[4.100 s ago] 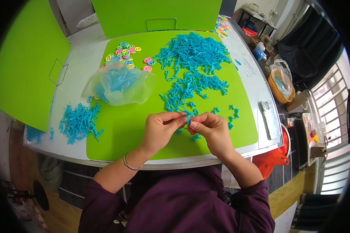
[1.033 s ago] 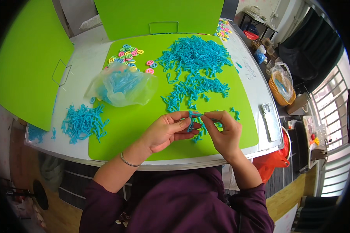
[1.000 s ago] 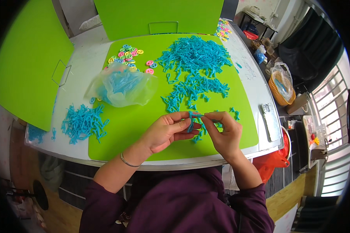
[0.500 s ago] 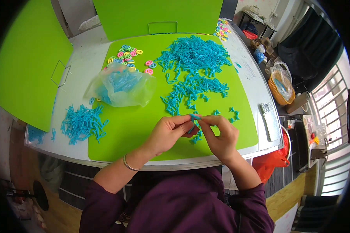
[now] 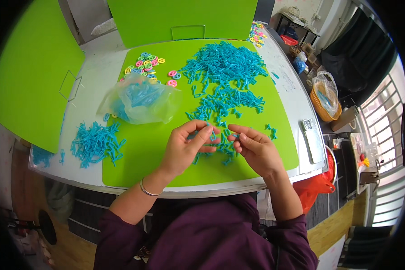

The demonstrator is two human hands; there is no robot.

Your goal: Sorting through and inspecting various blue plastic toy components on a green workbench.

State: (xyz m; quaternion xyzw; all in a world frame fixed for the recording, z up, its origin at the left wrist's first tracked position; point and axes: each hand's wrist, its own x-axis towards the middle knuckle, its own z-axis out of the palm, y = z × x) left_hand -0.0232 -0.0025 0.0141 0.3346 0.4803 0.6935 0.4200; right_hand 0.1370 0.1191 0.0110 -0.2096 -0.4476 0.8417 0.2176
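Observation:
My left hand is over the near part of the green mat, its thumb and fingers pinched on a small turquoise plastic piece. A short gap to its right, my right hand curls with thumb and fingers together on another small turquoise piece, mostly hidden. Beneath and between the hands lie loose turquoise pieces. Beyond them is a spread of slim turquoise clip-like pieces, below a larger heap of the same kind.
A clear plastic bag of blue pieces sits left, near coloured rings. Further left lies a pile of blue clip-like pieces. A phone rests at the right edge. Green boards with wire handles stand behind and left.
My hands have moved apart from where they met on one turquoise piece. The left shifted slightly left and up; the right turned and moved a little right.

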